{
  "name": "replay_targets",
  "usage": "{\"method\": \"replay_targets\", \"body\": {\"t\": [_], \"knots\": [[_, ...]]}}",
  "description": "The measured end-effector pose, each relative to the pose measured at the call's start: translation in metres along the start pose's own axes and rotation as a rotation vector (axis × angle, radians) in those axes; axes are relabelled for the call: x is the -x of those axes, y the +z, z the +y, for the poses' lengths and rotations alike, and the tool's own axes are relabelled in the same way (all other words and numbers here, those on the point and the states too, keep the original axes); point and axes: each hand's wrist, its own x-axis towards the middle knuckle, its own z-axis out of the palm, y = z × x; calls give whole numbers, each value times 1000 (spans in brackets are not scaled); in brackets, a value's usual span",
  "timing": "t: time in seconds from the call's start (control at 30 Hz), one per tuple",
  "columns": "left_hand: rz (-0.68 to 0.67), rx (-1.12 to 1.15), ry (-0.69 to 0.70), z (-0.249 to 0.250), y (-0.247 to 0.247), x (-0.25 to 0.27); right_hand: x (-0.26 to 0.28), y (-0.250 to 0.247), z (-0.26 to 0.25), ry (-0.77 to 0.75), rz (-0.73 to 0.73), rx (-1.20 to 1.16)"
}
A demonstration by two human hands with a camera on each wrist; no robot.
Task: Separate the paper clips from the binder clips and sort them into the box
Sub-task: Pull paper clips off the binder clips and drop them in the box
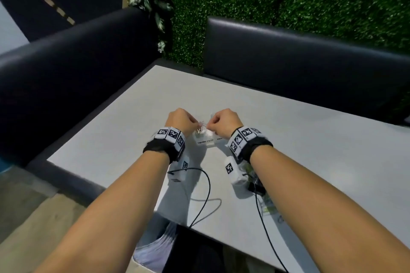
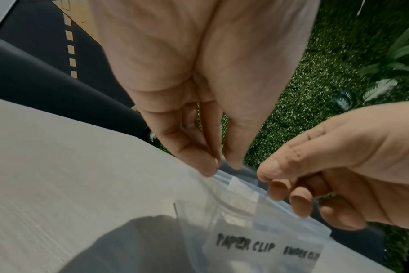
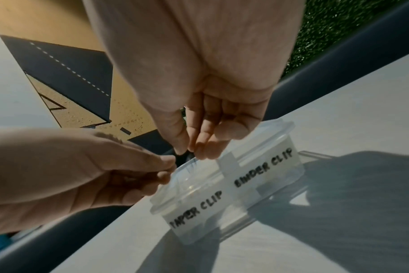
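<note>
- While both hands meet above the box (image 1: 205, 141) in the head view, the left hand (image 1: 180, 121) and right hand (image 1: 225, 121) each pinch a side of a small wire tangle (image 1: 201, 128). It looks like clips hooked together. A hard tug could make them spring apart and scatter over the table (image 1: 288, 139).
- From the left wrist, the left hand's fingertips (image 2: 208, 166) are pressed together right above the box rim (image 2: 224, 177), and the right hand's fingers (image 2: 299, 201) are curled close beside them. What they pinch is hidden, so a released piece could drop into the wrong half.
- From the right wrist, the box sits on the table with labels PAPER CLIP (image 3: 196, 210) and BINDER CLIP (image 3: 264, 170). The hands work over the paper clip end at the rim, where a knock may shift the box. I can't make out whether it is lidded.
</note>
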Motion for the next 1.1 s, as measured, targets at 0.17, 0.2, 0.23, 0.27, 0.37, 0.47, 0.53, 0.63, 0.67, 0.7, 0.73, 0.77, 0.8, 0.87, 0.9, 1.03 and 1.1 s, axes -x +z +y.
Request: {"method": "replay_targets", "body": {"t": [0.17, 0.2, 0.23, 0.27, 0.37, 0.47, 0.53, 0.63, 0.67, 0.7, 0.73, 0.77, 0.8, 0.87, 0.9, 1.03, 1.1], "knots": [[79, 18, 93, 12, 0, 27, 23, -29, 21, -20, 45, -11], [67, 51, 126, 20, 3, 37, 34, -40, 30, -27, 58, -14], [32, 72, 169, 28, 8, 50, 47, -50, 40, -34, 64, -16], [-28, 72, 226, 36, 16, 63, 62, -61, 52, -38, 58, -5], [-285, -9, 405, 54, 51, 105, 116, -86, 93, -13, 28, 96], [-443, -165, 525, 63, 88, 140, 169, -100, 130, 67, 24, 141], [-494, -266, 579, 66, 105, 156, 197, -100, 149, 121, -21, 161], [-495, -362, 636, 71, 123, 172, 222, -92, 167, 179, -90, 191], [-481, -399, 657, 73, 127, 175, 226, -88, 170, 181, -95, 204], [-467, -430, 675, 74, 130, 177, 228, -84, 172, 174, -92, 220], [-454, -446, 689, 75, 133, 179, 229, -81, 172, 164, -88, 236], [-444, -453, 693, 76, 135, 179, 228, -77, 172, 150, -84, 257], [-439, -456, 688, 77, 136, 178, 226, -74, 171, 135, -82, 287], [-440, -449, 659, 78, 138, 177, 221, -68, 171, 115, -77, 364], [-439, -439, 637, 78, 139, 175, 218, -66, 172, 111, -67, 382], [-429, -427, 595, 77, 143, 173, 208, -61, 174, 134, -25, 374], [-412, -404, 609, 75, 144, 173, 207, -58, 174, 137, -34, 378]]}}
